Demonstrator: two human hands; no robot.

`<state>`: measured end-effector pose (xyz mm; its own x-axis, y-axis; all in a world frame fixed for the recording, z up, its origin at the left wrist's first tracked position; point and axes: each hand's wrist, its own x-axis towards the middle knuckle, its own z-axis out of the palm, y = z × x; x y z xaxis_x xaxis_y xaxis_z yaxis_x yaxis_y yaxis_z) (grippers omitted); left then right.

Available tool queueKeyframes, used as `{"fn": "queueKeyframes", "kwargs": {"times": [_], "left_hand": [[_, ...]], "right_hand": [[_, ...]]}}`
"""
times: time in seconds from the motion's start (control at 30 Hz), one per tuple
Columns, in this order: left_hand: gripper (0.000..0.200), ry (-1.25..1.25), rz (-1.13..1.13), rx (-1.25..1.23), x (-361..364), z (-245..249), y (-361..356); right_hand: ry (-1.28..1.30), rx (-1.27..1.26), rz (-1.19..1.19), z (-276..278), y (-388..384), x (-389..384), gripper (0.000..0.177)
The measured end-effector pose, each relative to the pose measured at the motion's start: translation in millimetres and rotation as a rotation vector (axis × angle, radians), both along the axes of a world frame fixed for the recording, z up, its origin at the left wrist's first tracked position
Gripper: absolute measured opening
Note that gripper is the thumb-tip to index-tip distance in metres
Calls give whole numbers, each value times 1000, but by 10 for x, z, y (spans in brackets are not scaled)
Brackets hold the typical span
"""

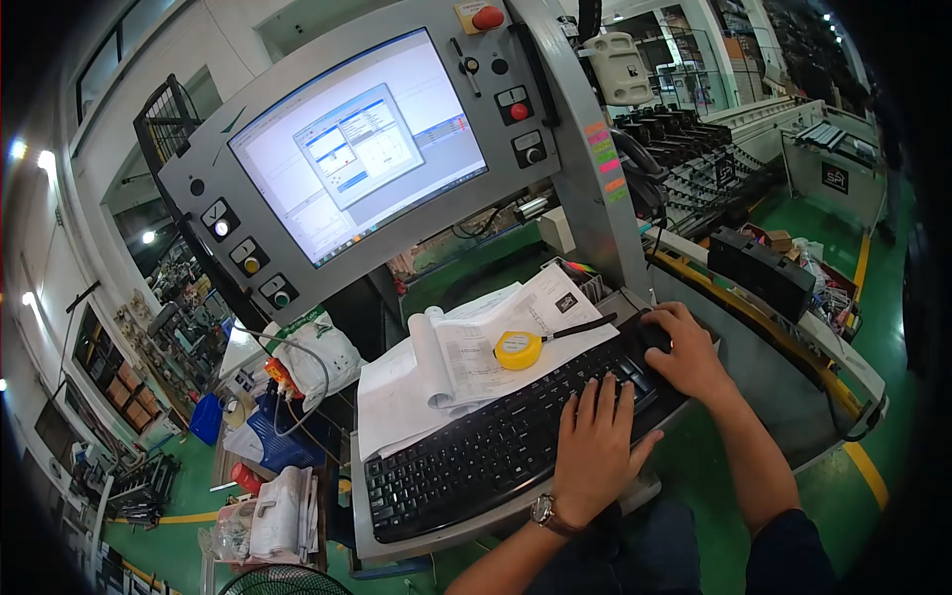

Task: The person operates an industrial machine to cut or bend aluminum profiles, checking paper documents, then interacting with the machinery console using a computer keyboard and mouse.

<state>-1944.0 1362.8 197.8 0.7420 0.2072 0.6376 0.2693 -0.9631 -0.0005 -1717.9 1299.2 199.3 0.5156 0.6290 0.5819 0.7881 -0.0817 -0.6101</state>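
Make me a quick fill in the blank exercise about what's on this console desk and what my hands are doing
1. The left hand rests on the black ____.
2. The right hand covers the ____ beside it.
3. The tape measure on the papers is ____.
4. The watch is on the ____ wrist.
Missing words: keyboard; mouse; yellow; left.

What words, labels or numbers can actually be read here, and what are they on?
Nothing reads for certain.
Screen: window text too small.
Papers: print too small.
Yellow tape measure: label blurred.
Keyboard under the left hand: key legends too small.
Mouse under the right hand: no marking shows.
Black sign on the far machine: pale letters, perhaps "SPI", blurred.
Coloured stickers on the post: unreadable.
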Motion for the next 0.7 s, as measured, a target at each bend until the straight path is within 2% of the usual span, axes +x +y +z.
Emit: {"fn": "queueKeyframes", "kwargs": {"times": [0.7], "left_hand": [[76,0,0,7,-2,-24,11]], "right_hand": [[7,-26,-8,-1,4,9,51]]}}
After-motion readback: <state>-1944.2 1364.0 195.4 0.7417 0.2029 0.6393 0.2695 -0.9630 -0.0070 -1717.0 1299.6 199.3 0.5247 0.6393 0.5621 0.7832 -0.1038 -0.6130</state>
